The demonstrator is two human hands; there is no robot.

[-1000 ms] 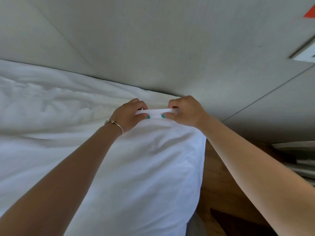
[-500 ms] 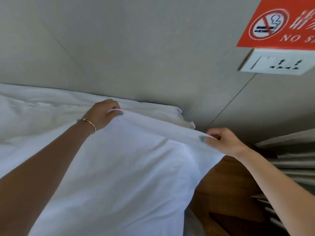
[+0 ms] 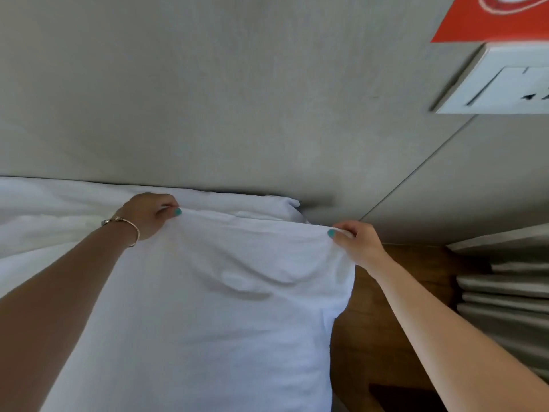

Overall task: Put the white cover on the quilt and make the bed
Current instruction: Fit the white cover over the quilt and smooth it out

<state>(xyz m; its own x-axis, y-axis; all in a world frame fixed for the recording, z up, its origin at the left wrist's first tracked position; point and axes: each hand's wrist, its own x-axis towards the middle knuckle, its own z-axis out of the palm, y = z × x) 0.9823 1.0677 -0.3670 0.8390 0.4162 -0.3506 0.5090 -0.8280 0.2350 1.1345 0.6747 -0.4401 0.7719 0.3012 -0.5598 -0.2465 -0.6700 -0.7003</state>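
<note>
The white cover (image 3: 225,307) lies stretched over the near corner of the bed, its top edge held taut near the grey headboard wall. My left hand (image 3: 150,215), with a bracelet on the wrist, pinches that edge at the left. My right hand (image 3: 355,240) pinches the cover's right corner, out over the bed's side. Behind the edge a folded white layer of bedding (image 3: 267,205) shows against the wall. More rumpled white bedding (image 3: 44,209) spreads to the left.
The grey padded wall (image 3: 237,99) rises right behind the bed. A white power socket (image 3: 499,84) and a red sign (image 3: 493,19) hang at the upper right. Brown wooden floor (image 3: 377,337) runs along the bed's right side, with grey pleated curtains (image 3: 505,292) beyond.
My hands started close together on the cover's edge and have moved apart, the right one sliding out to the corner. The edge is now pulled straight and the view has closed in.
</note>
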